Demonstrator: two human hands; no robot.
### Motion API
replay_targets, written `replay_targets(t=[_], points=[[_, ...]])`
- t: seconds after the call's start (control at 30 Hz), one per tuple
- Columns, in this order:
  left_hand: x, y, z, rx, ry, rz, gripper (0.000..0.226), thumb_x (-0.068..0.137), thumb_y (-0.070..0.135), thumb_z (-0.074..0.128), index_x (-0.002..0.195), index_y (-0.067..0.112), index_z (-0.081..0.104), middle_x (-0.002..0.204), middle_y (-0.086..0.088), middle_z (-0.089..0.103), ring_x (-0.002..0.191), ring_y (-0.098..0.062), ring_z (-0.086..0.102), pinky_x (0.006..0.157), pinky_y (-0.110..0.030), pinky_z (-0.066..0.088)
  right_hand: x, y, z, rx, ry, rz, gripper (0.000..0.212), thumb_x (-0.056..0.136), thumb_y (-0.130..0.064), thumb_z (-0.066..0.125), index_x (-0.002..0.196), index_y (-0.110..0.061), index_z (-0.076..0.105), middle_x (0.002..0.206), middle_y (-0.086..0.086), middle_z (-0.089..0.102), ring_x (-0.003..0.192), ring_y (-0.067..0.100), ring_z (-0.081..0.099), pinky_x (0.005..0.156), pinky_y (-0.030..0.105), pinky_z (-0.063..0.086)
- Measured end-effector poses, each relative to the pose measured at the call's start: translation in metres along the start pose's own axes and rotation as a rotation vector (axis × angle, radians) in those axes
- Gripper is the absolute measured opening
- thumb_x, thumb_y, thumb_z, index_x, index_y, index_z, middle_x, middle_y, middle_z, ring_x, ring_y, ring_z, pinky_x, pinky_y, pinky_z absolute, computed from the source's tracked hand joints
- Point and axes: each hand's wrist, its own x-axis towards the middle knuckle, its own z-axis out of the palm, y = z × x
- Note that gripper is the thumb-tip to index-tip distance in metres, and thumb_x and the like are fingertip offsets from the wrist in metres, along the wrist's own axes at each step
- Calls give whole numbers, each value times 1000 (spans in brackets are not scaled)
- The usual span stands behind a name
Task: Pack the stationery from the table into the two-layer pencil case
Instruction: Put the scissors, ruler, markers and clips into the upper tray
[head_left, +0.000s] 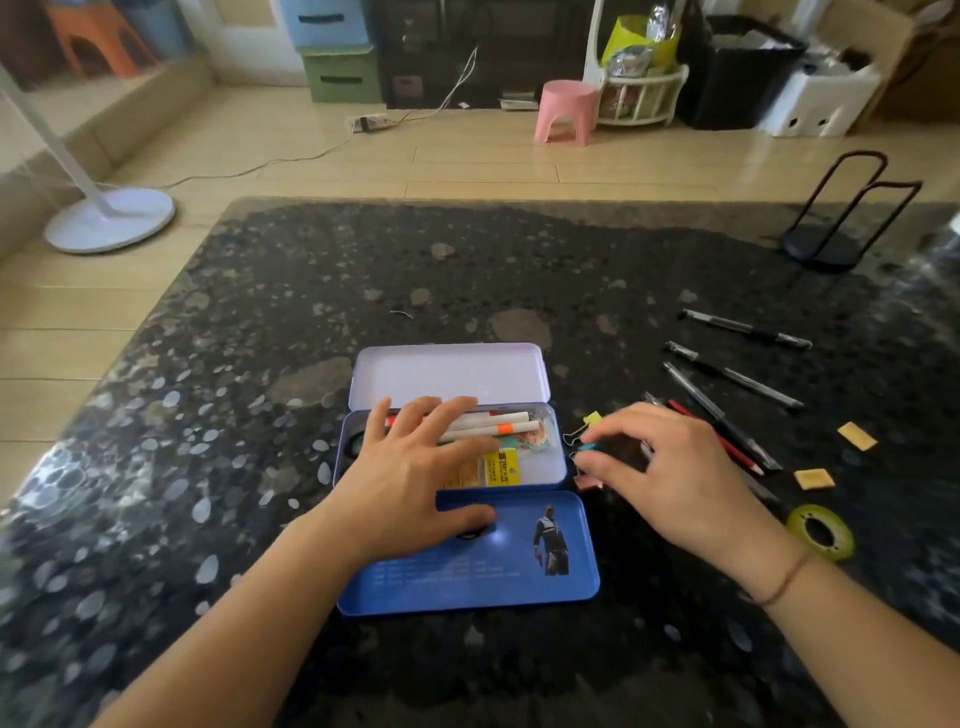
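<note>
Dark table (311, 291) — right hand (670, 473) pinching binder clip (589, 447).

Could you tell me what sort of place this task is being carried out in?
Most likely a room in a home: a dark stone-patterned table stands on a tiled floor, with a pink plastic stool, stacked storage drawers and a standing fan's base around it.

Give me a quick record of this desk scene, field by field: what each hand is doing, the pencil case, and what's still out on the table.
left hand: spread flat over the open tray's contents
right hand: pinching a teal binder clip beside the case
pencil case: open; white pens, yellow packet inside
lid: blue, lying in front
still out: black pens, red pencil, two tan erasers, green tape roll
table: dark speckled stone
</note>
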Motion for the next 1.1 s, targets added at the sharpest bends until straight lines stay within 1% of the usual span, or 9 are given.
replay_targets(t=[0.07, 0.17, 0.27, 0.37, 0.6, 0.77, 0.93, 1.0, 1.1], points=[[0, 0, 1, -5, 30, 14, 61, 80, 77, 39, 136, 54, 36, 156, 14, 20, 143, -19, 19, 114, -61, 8, 18, -12, 12, 124, -55, 71, 5, 79, -27, 75, 83, -26, 72, 82, -11, 63, 77, 9, 64, 61, 21, 56], [1, -1, -1, -64, 64, 9, 52, 82, 74, 38, 129, 53, 47, 152, 14, 29, 140, -19, 26, 113, -62, 11, 39, -14, 29, -104, -91, 10, 8, 84, -34, 68, 87, -28, 73, 77, -14, 61, 82, 12, 56, 64, 38, 54], [0, -1, 1, -30, 62, 21, 49, 82, 74, 38, 123, 51, 54, 153, 13, 29, 140, -21, 26, 113, -62, 11, 47, -11, 41, -318, -115, -78, 13, 88, -34, 62, 92, -30, 74, 83, -7, 68, 85, 16, 52, 69, 35, 45], [2, -2, 1, -43, 67, 9, 49, 83, 73, 40, 123, 50, 54, 152, 14, 29, 139, -19, 26, 114, -60, 9, 43, -10, 47, -399, -33, -155, 11, 85, -33, 66, 86, -26, 74, 82, -6, 66, 79, 17, 51, 63, 34, 45], [1, 4, 0, -74, 93, -11, 54, 81, 74, 40, 130, 52, 47, 150, 13, 31, 138, -19, 26, 114, -58, 7, 40, -5, 50, -413, 38, -158, 10, 79, -32, 71, 75, -25, 66, 79, -7, 57, 76, 14, 47, 56, 29, 41], [6, 14, 4, -30, 94, 23, 59, 80, 74, 43, 132, 46, 48, 151, 11, 32, 140, -24, 26, 113, -63, 10, 40, 5, 21, -303, 111, -66, 6, 82, -23, 65, 87, -25, 68, 87, -7, 60, 84, 17, 54, 67, 34, 49], [13, 22, 6, 6, 114, 17, 60, 81, 77, 38, 131, 45, 49, 153, 11, 28, 142, -22, 19, 115, -58, 3, 11, 13, -4, -534, -110, -110, 23, 78, -40, 66, 100, -34, 68, 94, -15, 59, 88, 10, 49, 66, 26, 40], [14, 23, 6, -22, 145, 15, 57, 81, 75, 41, 126, 44, 54, 152, 10, 31, 140, -22, 22, 115, -56, 6, 2, 13, -3, -571, -155, -143, 28, 77, -51, 64, 100, -35, 67, 93, -16, 57, 86, 10, 48, 66, 26, 41], [15, 23, 9, -40, 172, 17, 51, 81, 72, 46, 117, 39, 60, 145, 9, 41, 136, -24, 30, 114, -57, 15, -5, 16, 3, -570, -190, -165, 28, 75, -49, 67, 100, -36, 67, 94, -16, 60, 86, 11, 50, 67, 28, 45]])
